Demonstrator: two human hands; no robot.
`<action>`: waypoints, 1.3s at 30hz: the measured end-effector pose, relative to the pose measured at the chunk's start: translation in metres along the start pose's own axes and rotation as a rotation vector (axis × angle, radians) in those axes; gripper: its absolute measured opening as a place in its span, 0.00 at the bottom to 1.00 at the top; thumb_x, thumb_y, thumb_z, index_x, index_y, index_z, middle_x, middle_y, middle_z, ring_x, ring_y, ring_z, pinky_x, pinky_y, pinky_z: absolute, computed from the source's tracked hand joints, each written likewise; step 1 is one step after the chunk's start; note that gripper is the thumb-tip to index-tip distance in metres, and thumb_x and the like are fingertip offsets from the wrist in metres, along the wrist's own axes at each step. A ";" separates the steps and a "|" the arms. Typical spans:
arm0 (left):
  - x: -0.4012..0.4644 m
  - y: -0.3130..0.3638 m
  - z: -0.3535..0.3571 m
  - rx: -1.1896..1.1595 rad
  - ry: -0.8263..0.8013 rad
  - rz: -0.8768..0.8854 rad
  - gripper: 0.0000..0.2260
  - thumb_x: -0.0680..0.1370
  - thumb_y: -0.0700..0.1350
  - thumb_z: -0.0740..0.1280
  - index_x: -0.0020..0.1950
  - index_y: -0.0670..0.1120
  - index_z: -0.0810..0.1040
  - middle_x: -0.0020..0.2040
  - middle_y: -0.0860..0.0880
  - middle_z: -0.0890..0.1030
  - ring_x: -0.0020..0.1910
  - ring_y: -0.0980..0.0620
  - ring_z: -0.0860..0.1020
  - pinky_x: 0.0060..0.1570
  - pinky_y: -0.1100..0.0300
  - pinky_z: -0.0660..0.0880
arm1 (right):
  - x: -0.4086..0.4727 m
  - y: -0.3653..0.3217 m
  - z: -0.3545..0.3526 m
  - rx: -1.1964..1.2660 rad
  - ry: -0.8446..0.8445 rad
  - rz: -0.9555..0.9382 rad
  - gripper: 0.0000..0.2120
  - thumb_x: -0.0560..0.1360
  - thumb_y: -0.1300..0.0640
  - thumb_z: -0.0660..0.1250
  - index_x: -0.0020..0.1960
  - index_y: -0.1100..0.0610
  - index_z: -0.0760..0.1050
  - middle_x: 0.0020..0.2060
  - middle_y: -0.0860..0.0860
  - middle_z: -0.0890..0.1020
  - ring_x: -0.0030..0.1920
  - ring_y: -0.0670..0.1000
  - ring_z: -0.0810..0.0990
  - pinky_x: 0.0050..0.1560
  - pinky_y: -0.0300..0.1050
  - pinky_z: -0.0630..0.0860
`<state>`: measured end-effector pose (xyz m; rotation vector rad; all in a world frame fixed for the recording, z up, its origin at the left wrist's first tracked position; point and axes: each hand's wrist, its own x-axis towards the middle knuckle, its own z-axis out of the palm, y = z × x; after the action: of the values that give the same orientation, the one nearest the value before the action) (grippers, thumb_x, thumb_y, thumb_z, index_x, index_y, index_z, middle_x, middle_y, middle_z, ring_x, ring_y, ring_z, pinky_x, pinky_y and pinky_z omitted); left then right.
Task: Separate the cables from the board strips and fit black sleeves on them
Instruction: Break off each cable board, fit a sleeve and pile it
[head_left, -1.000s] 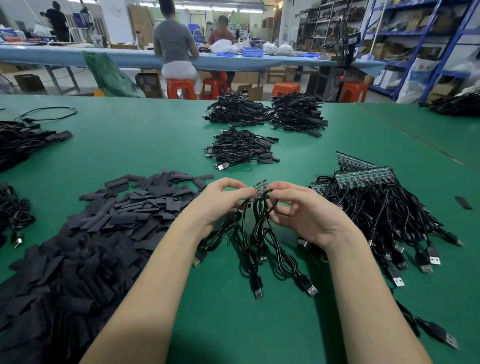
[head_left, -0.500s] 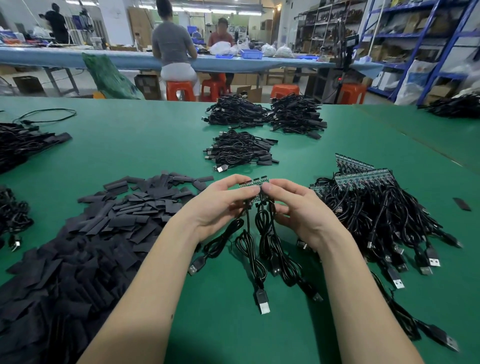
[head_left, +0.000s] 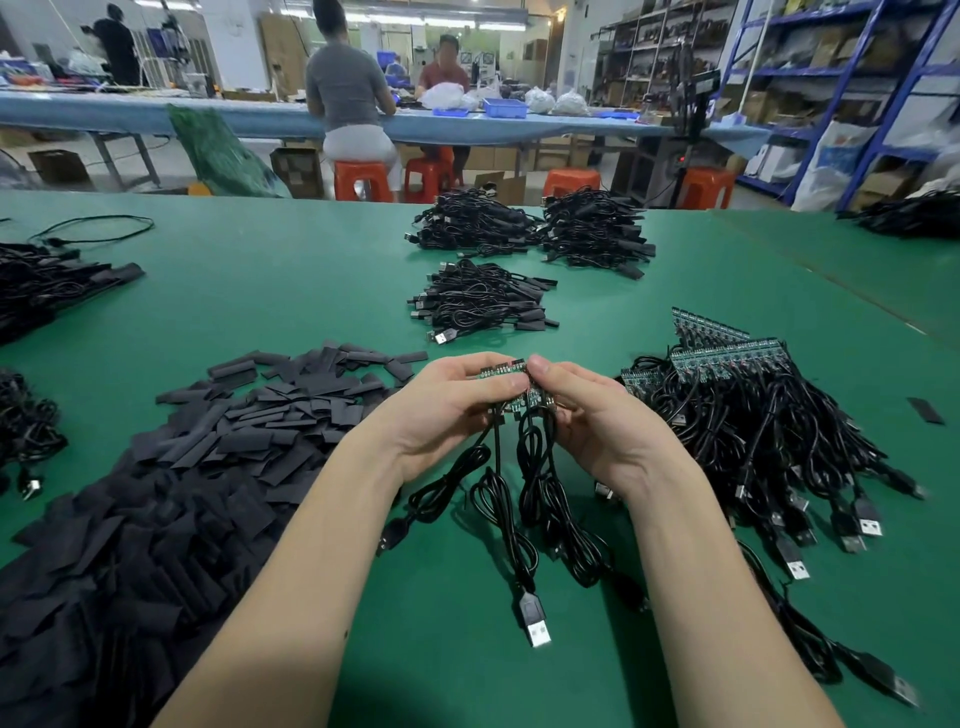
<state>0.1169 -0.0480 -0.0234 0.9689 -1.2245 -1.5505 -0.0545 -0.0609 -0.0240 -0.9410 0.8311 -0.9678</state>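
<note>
No text, label, brand, number or sign can be read anywhere; boxes on the shelves at upper right are too blurred.

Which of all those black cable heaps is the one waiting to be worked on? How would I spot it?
Start at the green table and find the person's right hand. The heap of cables just right of it is the one. Unlike the three tidy cable piles farther back, its cables are joined to green board strips standing along its far edge.

Green bench (head_left: 291, 291): black sleeves (head_left: 171, 493) heaped near left, cables on board strips (head_left: 753, 415) piled right, sleeved cable piles (head_left: 483, 301) far centre, more cables far left.
</note>
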 end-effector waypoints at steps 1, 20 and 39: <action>-0.001 0.001 0.000 0.003 -0.003 0.007 0.16 0.72 0.42 0.73 0.59 0.41 0.81 0.48 0.47 0.83 0.51 0.49 0.76 0.62 0.51 0.67 | 0.000 0.001 0.001 0.034 -0.006 0.019 0.13 0.62 0.52 0.79 0.43 0.57 0.83 0.34 0.50 0.82 0.34 0.47 0.74 0.44 0.40 0.75; 0.003 -0.007 -0.021 0.802 0.211 -0.001 0.06 0.76 0.56 0.72 0.47 0.55 0.84 0.44 0.58 0.85 0.42 0.62 0.81 0.49 0.61 0.75 | -0.003 -0.013 -0.007 -0.284 0.380 -0.148 0.09 0.70 0.47 0.79 0.39 0.50 0.83 0.32 0.41 0.83 0.32 0.45 0.76 0.30 0.35 0.72; 0.014 -0.031 0.037 -0.048 0.247 0.064 0.04 0.81 0.36 0.67 0.50 0.45 0.76 0.43 0.47 0.81 0.37 0.53 0.81 0.40 0.66 0.77 | -0.004 -0.026 0.010 -0.691 0.534 -0.369 0.09 0.73 0.42 0.74 0.46 0.47 0.81 0.44 0.44 0.85 0.44 0.45 0.82 0.47 0.46 0.77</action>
<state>0.0723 -0.0484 -0.0469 1.0454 -1.0308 -1.3596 -0.0549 -0.0620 0.0042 -1.4894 1.5379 -1.3095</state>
